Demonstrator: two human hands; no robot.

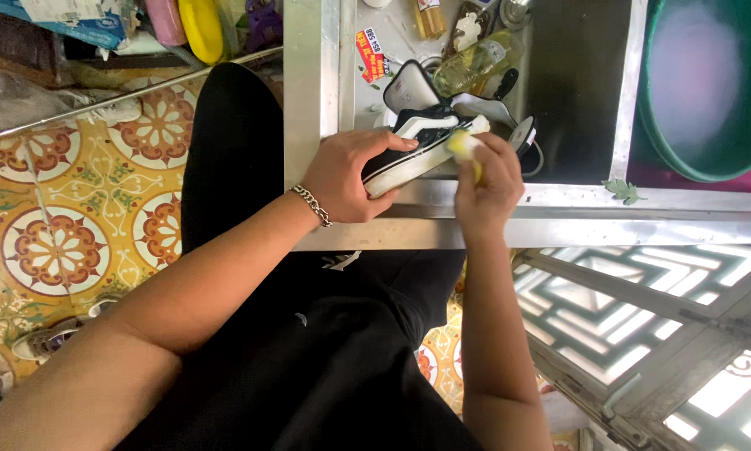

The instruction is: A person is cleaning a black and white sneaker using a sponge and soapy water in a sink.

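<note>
A black sneaker with a white sole lies tilted on its side over the edge of a steel sink. My left hand, with a chain bracelet at the wrist, grips the shoe's heel end. My right hand is shut on a yellow sponge pressed against the white sole near the toe. The shoe's tongue and insole stand open behind it.
A clear bottle of yellowish liquid lies at the back of the sink. A large green basin sits at the right. Patterned floor tiles spread at the left, with another shoe on them. A metal grille is at lower right.
</note>
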